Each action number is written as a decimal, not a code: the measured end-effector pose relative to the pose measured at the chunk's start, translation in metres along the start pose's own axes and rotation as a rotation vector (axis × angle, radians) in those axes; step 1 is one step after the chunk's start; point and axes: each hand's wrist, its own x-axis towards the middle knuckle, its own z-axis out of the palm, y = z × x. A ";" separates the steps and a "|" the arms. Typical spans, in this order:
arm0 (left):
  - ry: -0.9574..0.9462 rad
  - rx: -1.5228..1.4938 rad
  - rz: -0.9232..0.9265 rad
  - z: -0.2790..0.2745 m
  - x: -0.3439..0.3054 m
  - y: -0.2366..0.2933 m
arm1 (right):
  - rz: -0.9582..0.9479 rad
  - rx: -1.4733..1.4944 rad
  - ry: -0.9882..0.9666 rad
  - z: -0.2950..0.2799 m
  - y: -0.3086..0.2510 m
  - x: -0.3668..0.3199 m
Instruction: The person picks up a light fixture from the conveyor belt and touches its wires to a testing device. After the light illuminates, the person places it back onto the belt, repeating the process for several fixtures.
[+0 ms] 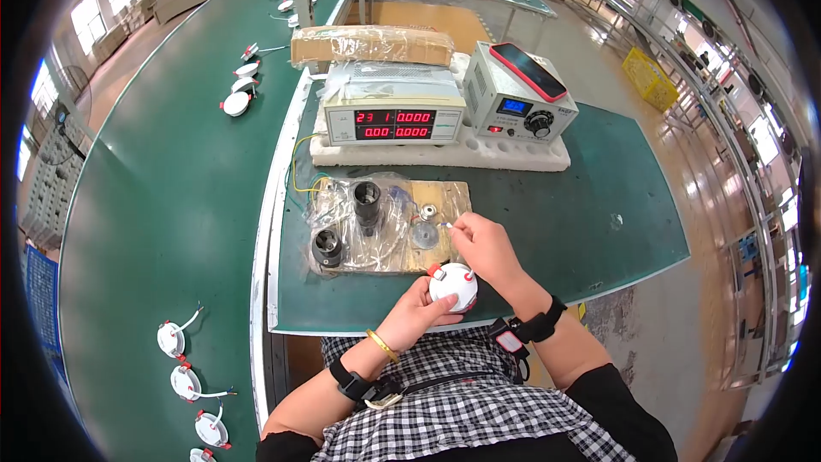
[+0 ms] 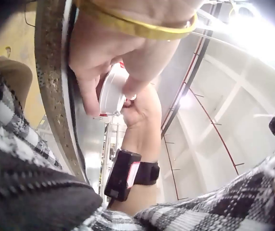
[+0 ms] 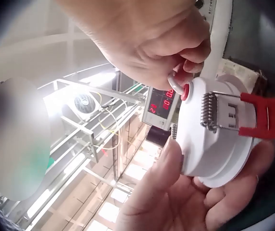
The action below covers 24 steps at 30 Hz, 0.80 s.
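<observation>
My left hand (image 1: 417,315) holds a white round LED downlight (image 1: 451,289) near the table's front edge, with the thumb on its housing. Red-tipped spring clips (image 3: 260,115) stick out from the light's side in the right wrist view. My right hand (image 1: 489,250) pinches the light's short white cable (image 3: 176,83), which leaves the housing through a red grommet. The cable's end (image 1: 448,225) points toward a wooden board (image 1: 445,261) wrapped in clear plastic. On that board stand two black sockets (image 1: 367,197), a round metal contact (image 1: 428,212) and a greyish disc (image 1: 425,235).
Behind the board, a meter (image 1: 393,124) with red digits and a power unit (image 1: 522,98) sit on white foam (image 1: 410,156). A red-edged phone (image 1: 528,70) lies on the unit, a taped carton (image 1: 372,46) on the meter. Several downlights (image 1: 171,340) line the green belt (image 1: 162,231) at left.
</observation>
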 end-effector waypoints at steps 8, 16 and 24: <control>-0.038 -0.178 -0.176 -0.005 -0.001 0.006 | -0.031 -0.395 -0.122 0.012 -0.004 0.013; -0.092 -0.372 -0.189 -0.012 0.002 0.002 | -0.080 -0.470 -0.134 0.011 -0.006 0.015; -0.037 -0.298 -0.173 -0.005 0.002 0.002 | -0.068 -0.484 -0.165 0.012 -0.007 0.015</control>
